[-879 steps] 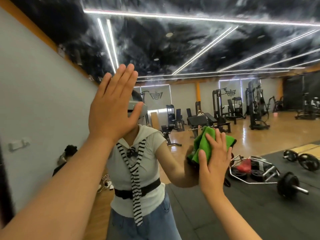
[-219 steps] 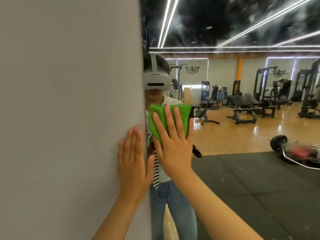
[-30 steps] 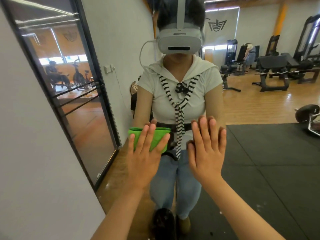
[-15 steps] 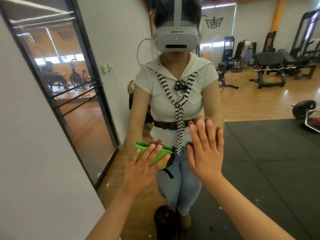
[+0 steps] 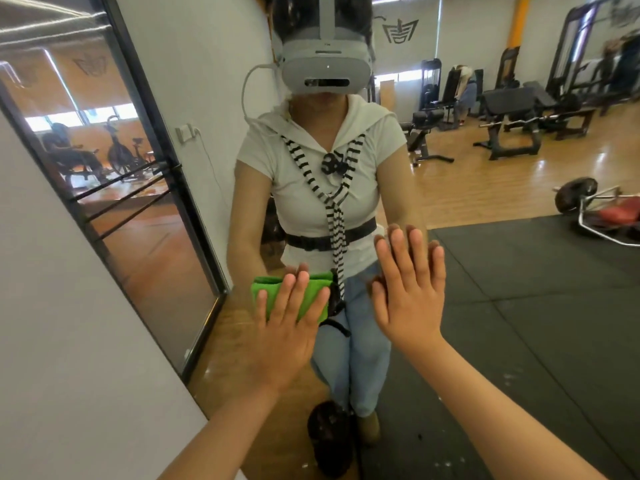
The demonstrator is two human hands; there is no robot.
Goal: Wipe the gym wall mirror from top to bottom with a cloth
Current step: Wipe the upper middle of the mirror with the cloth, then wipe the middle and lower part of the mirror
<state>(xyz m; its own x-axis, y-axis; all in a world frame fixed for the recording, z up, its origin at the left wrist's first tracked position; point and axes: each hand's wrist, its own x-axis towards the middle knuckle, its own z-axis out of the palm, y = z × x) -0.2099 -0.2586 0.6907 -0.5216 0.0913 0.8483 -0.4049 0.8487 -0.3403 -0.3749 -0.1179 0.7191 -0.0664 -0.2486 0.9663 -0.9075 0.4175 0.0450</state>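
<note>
The wall mirror (image 5: 519, 306) fills most of the view and shows my own reflection in a white top and a headset. My left hand (image 5: 287, 334) lies flat with straight, spread fingers on a folded green cloth (image 5: 273, 289) and presses it against the glass at about hip height of the reflection. My right hand (image 5: 408, 289) rests flat on the bare glass just to the right, fingers straight and holding nothing. Most of the cloth is hidden under my left palm.
A grey wall (image 5: 52, 341) borders the mirror on the left. The glass reflects a black-framed glass door (image 5: 138, 202), weight benches (image 5: 512, 116), a barbell (image 5: 588, 202) on black floor mats and wooden flooring.
Over the last second my left hand slid the cloth down the glass, then a little back up and to the right. My right hand stayed flat on the mirror beside it.
</note>
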